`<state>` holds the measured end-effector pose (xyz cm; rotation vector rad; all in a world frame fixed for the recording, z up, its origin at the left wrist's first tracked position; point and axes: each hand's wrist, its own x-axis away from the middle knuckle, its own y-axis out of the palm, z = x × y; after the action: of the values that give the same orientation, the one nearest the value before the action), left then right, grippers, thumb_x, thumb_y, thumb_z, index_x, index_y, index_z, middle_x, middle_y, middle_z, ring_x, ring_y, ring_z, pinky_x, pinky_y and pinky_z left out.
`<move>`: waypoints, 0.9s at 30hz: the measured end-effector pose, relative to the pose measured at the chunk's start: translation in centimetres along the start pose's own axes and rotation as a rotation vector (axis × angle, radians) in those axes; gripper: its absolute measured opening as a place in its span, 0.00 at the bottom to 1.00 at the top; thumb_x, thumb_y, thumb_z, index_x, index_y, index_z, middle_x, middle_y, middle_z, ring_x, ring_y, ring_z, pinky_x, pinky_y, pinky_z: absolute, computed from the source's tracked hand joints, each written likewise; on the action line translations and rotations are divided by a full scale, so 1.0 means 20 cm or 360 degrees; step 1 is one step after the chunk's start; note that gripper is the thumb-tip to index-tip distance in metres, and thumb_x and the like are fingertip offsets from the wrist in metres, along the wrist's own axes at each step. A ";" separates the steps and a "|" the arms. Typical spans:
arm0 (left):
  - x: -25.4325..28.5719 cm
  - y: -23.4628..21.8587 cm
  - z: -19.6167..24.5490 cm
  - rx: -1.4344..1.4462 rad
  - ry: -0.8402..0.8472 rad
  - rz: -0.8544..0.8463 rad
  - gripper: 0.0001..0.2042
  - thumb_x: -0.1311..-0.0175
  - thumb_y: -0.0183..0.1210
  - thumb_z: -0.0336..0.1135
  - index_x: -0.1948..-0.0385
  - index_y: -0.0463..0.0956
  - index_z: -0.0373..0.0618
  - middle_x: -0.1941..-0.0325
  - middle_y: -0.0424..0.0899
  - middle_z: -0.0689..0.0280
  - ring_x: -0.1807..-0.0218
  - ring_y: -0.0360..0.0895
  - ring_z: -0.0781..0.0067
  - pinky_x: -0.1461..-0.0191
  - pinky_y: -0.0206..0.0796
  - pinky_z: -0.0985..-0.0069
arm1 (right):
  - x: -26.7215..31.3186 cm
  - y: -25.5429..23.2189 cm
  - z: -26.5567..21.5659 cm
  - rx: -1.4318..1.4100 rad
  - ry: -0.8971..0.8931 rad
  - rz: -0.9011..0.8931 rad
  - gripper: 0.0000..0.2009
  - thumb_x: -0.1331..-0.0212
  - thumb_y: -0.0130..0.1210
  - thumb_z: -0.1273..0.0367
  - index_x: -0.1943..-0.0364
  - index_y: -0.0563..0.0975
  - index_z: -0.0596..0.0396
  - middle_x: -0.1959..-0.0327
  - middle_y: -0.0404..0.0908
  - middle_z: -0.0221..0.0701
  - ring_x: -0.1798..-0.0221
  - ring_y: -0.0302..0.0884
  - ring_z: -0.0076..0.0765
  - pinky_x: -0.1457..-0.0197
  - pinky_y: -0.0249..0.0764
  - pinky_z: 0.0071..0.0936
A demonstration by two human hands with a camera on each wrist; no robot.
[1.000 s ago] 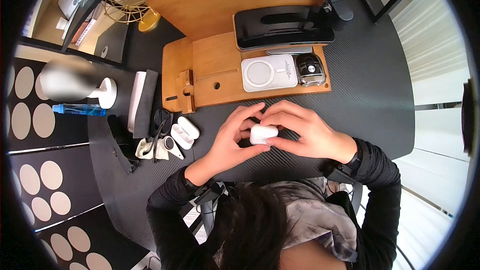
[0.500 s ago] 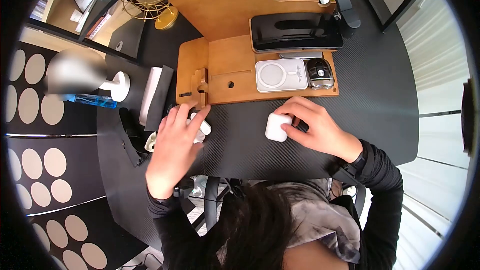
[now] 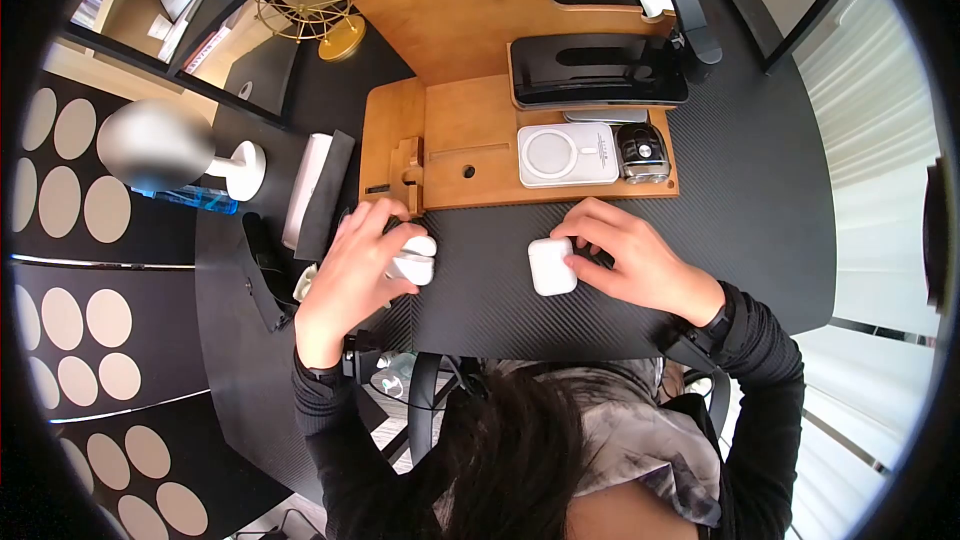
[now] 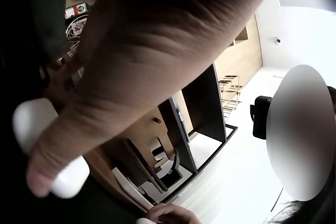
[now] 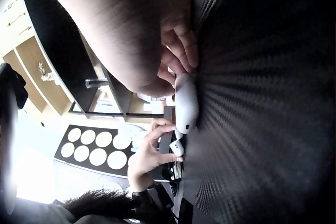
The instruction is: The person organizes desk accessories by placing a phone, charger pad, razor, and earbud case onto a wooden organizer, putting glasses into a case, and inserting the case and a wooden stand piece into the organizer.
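"What's the biggest thing there?"

"The black table [image 3: 480, 305] with a fine ribbed surface. Take the spot between the hands as the clock's centre, twelve being the far side."

"And next?"

"A tan wooden organizer [image 3: 470, 130] with an upright back board, at twelve. On it, at one, leans a glossy black rectangular panel [image 3: 560, 80]. Off the organizer, at ten, lies a long dark grey pouch [image 3: 328, 195] with a pale strip along it."

"The hands?"

"The left hand [image 3: 350, 268] is at nine, the right hand [image 3: 635, 260] at three."

"Anything smaller on the organizer?"

"A white flat rectangular pad [image 3: 570, 155] with a ring on its face, between one and two. Just beside it, at two, sits a black and silver rounded gadget [image 3: 643, 152]."

"What are the hands holding?"

"The right one pinches the side of a closed, white rounded-square case [image 3: 552, 267], thumb and curled fingers on its right edge. I can't tell whether it is lifted at all. The left one has thumb and fingers curved round a white rounded two-part case [image 3: 415, 268], a dark gap between its parts; the fingers' exact contact is hidden. The two cases are well apart."
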<state>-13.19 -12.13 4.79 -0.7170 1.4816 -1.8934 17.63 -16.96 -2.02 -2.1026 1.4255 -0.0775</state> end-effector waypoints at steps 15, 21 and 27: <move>-0.16 0.02 0.14 0.0518 0.0034 0.0138 0.22 0.53 0.68 0.29 0.51 0.78 0.42 0.59 0.73 0.60 0.57 0.77 0.59 0.53 0.70 0.69 | -0.01 0.01 -0.02 0.0345 -0.0228 -0.0265 0.27 0.57 0.69 0.68 0.48 0.75 0.55 0.53 0.71 0.35 0.50 0.72 0.42 0.48 0.75 0.36; -0.60 0.11 -0.06 0.0812 -0.0170 0.0309 0.20 0.45 0.70 0.39 0.52 0.79 0.42 0.56 0.72 0.60 0.59 0.77 0.67 0.57 0.71 0.75 | -0.01 0.02 0.01 0.0323 -0.0280 -0.0249 0.28 0.58 0.69 0.67 0.48 0.75 0.54 0.54 0.71 0.34 0.51 0.72 0.43 0.47 0.74 0.37; -0.80 0.16 -0.12 0.1210 -0.0311 0.0106 0.24 0.44 0.70 0.37 0.48 0.76 0.33 0.50 0.72 0.58 0.63 0.80 0.73 0.59 0.72 0.79 | 0.00 0.01 0.02 0.0294 -0.0299 -0.0257 0.28 0.58 0.69 0.68 0.47 0.75 0.54 0.53 0.71 0.35 0.50 0.72 0.43 0.47 0.74 0.37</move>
<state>-4.00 0.84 0.56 -0.4559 0.5690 -2.0491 17.65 -16.82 -2.43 -2.0110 1.0950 -0.0703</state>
